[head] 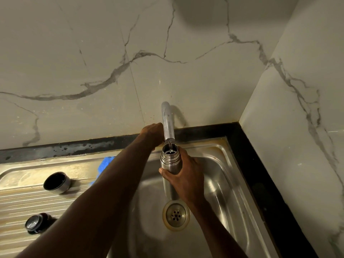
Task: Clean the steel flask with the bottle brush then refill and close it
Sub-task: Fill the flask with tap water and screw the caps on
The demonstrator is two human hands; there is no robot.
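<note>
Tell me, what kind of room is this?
Most likely a kitchen: a steel sink with a ribbed draining board, a tap against a marble-look wall, and a flask held under the spout.

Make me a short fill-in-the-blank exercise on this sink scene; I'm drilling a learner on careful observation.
1. The right hand grips the steel flask upright under the ____.
2. A thin stream of ____ runs into the flask's open mouth.
3. The flask's cup lid and stopper lie on the ridged ____ to the left of the sink basin.
4. The left hand reaches behind the spout, toward the ____.

Missing words: tap; water; drainboard; wall
</note>
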